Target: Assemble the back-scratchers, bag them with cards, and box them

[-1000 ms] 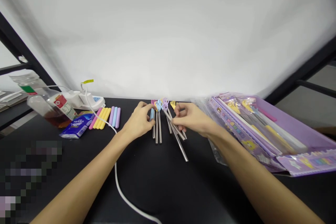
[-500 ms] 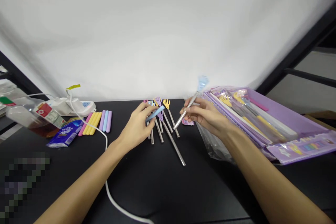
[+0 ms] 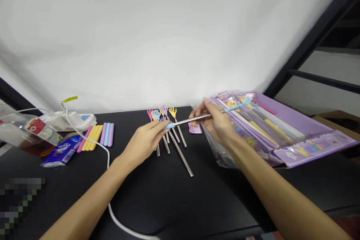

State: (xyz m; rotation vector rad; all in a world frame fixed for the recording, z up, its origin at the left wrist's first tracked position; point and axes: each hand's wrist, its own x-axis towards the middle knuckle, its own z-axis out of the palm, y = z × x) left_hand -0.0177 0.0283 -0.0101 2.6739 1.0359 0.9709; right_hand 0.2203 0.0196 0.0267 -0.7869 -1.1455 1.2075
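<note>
My right hand (image 3: 210, 120) grips the metal rod of a back scratcher (image 3: 189, 120) whose light-blue claw head points right, above the purple box. Closed round a light-blue handle sleeve (image 3: 169, 126) is my left hand (image 3: 144, 138); the sleeve meets the rod's left end, in line with it. How far the rod sits inside it cannot be seen. Below and behind, several back scratchers (image 3: 182, 157) with pink, blue, yellow and purple claw heads lie on the black table, their metal ends bare. Several handle sleeves (image 3: 92, 138) in pink, yellow, purple and blue lie side by side on the left.
An open purple display box (image 3: 289, 120) with wrapped back scratchers stands at right, clear plastic (image 3: 222, 155) beside it. At left are a bottle (image 3: 36, 135), a blue tissue pack (image 3: 63, 150) and a power strip (image 3: 84, 122). A white cable (image 3: 109, 195) crosses the table (image 3: 180, 210).
The back scratcher has swung from upright slant to nearly level, its head now to the right. The sleeve in my left hand has come onto the rod's end. The view has shifted slightly right.
</note>
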